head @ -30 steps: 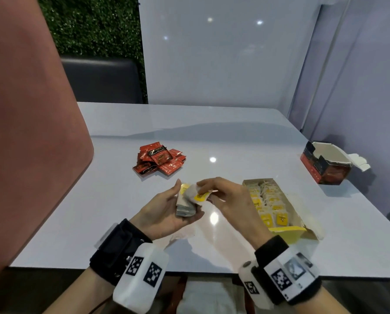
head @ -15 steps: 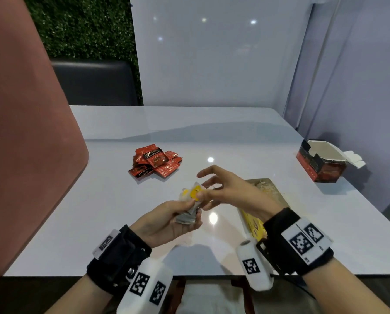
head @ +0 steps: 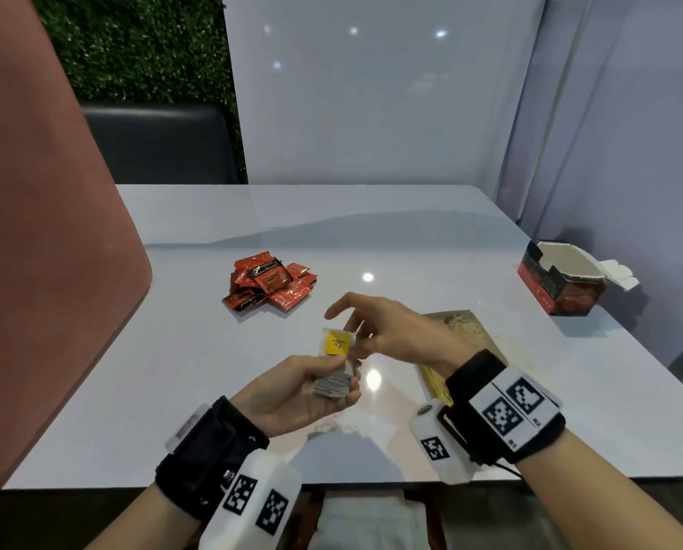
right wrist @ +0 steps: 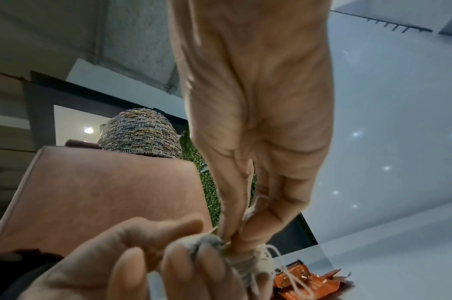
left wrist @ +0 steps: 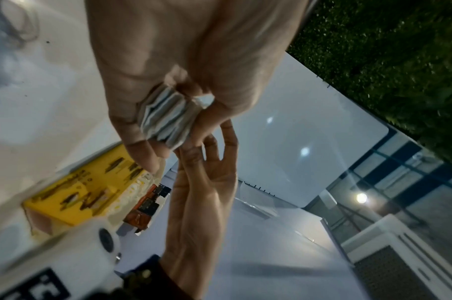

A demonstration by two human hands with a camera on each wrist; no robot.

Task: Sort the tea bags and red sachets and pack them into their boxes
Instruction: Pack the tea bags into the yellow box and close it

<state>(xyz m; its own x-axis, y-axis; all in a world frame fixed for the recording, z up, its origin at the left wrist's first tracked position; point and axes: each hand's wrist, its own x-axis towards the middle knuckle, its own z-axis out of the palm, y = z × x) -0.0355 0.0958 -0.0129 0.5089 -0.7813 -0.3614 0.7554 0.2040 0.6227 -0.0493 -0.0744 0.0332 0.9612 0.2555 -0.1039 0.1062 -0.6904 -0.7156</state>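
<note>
My left hand [head: 345, 378] grips a stack of tea bags [head: 333, 385], palm up, just above the table's near middle; the stack's grey edges [left wrist: 165, 119] show in the left wrist view. A tea bag with a yellow tag [head: 336, 342] stands upright on top of the stack. My right hand [head: 358, 338] pinches it from the right, index finger stretched out; thumb and finger close on its paper and strings [right wrist: 245, 241]. Red sachets [head: 270, 281] lie piled at the far left. The yellow tea box [head: 460, 331] is mostly hidden behind my right wrist. The red box [head: 562, 281] stands open at the far right.
A pink chair back [head: 46, 271] rises close on the left of the white table [head: 411, 240]. White wall panels stand behind and to the right. A dark seat [head: 157, 144] sits beyond the table's far left edge.
My right hand turned and its wrist swung over the yellow box, hiding it. The yellow-tagged tea bag went from lying flat to standing upright on the stack. The left hand stayed put.
</note>
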